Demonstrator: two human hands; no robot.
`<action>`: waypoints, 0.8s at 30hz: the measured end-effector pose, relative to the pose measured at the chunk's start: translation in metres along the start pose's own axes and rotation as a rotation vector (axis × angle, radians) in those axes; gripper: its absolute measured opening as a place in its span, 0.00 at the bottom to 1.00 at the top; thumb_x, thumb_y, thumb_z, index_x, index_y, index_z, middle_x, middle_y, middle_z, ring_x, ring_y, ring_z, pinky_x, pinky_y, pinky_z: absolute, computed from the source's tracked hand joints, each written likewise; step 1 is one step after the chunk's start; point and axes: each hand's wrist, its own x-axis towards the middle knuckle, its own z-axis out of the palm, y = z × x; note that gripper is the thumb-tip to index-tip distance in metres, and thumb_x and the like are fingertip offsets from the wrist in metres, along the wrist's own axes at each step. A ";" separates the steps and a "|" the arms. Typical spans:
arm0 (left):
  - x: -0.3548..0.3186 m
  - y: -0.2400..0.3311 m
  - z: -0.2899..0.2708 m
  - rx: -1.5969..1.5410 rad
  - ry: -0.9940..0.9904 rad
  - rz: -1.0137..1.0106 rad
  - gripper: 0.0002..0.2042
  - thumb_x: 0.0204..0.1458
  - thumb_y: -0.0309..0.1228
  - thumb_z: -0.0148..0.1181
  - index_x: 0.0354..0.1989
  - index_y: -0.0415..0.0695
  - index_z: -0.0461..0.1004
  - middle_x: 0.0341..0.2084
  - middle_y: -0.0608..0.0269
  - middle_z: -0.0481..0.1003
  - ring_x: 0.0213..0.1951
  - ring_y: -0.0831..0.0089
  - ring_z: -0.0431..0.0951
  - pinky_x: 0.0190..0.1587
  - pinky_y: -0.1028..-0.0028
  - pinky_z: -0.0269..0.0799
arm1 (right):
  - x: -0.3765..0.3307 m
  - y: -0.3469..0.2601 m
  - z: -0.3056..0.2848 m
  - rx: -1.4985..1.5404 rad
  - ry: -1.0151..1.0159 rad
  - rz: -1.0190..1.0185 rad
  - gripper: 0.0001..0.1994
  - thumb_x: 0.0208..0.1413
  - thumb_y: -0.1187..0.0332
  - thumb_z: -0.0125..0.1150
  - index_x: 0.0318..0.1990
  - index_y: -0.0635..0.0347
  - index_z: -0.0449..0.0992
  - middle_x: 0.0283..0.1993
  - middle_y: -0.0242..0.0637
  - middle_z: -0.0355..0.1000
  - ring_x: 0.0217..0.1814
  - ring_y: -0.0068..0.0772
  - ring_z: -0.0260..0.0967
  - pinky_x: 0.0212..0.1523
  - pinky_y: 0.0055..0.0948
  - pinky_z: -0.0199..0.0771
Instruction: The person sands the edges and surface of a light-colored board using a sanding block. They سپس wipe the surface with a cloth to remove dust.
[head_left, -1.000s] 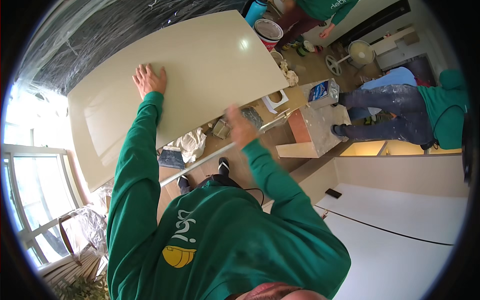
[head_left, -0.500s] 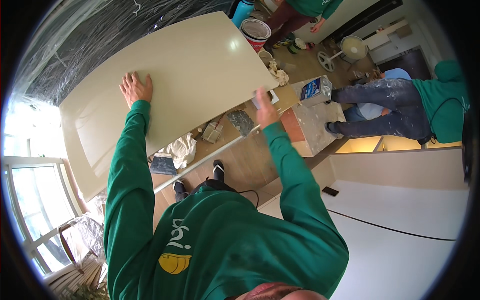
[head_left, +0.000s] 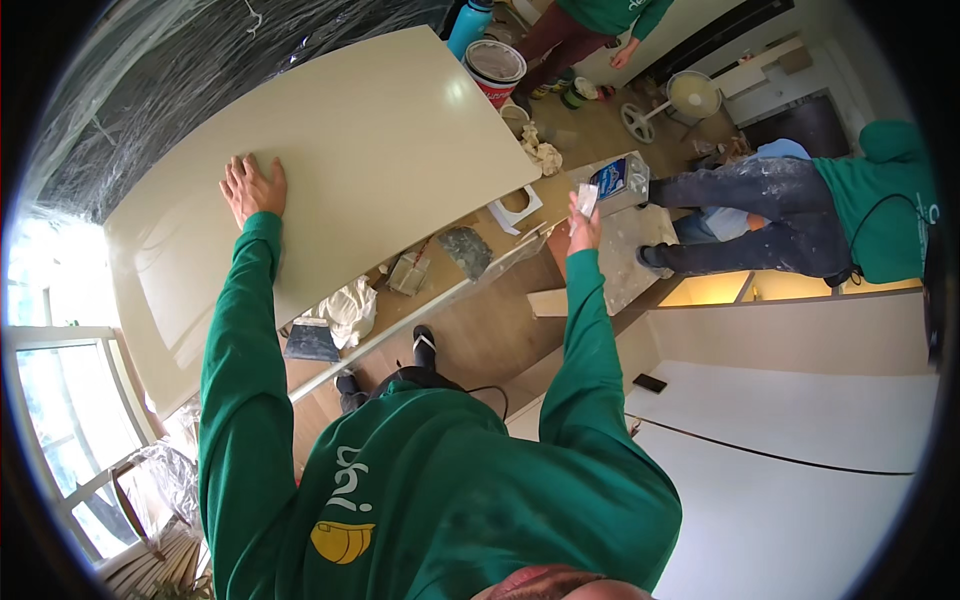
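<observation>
The floor [head_left: 500, 340] is light brown wood, and a white wall [head_left: 800, 500] fills the lower right of the view. A window [head_left: 70, 420] glows bright at the lower left, and shiny dark plastic sheeting [head_left: 200, 80] hangs at the top left. Rags [head_left: 345, 308], a white tray [head_left: 517, 207] and small scraps lie on the floor. A paint bucket [head_left: 494, 68] with a red side stands near the top, and it looks full of pale paint. A blue bottle [head_left: 468, 25] stands just beside it. A round white fan [head_left: 690, 95] sits further right. A big cream door panel [head_left: 350, 180] is held up, tilted, over the floor. The left hand [head_left: 252, 186] lies flat on the face of the panel, with its fingers [head_left: 240, 170] spread wide and pressing on it. The right hand [head_left: 583, 222] is off the panel, out past its lower right edge. Its fingers are closed on a small white pad [head_left: 586, 200], maybe a sanding block, but it is too small to be sure. A blue and white packet [head_left: 612, 178] rests on a speckled box [head_left: 630, 240] just beyond that hand. Both arms wear green sleeves [head_left: 590, 330]. Another person [head_left: 800, 210] in a green top and paint-spotted trousers kneels at the right. A third person [head_left: 590, 20] in green stands at the top.
</observation>
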 end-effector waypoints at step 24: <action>0.002 -0.005 0.007 -0.003 0.022 0.011 0.32 0.64 0.54 0.50 0.68 0.41 0.67 0.72 0.47 0.62 0.75 0.53 0.56 0.76 0.51 0.48 | 0.024 0.001 0.065 -0.049 -0.087 0.346 0.18 0.63 0.49 0.67 0.34 0.48 0.68 0.19 0.20 0.55 0.17 0.17 0.51 0.18 0.23 0.49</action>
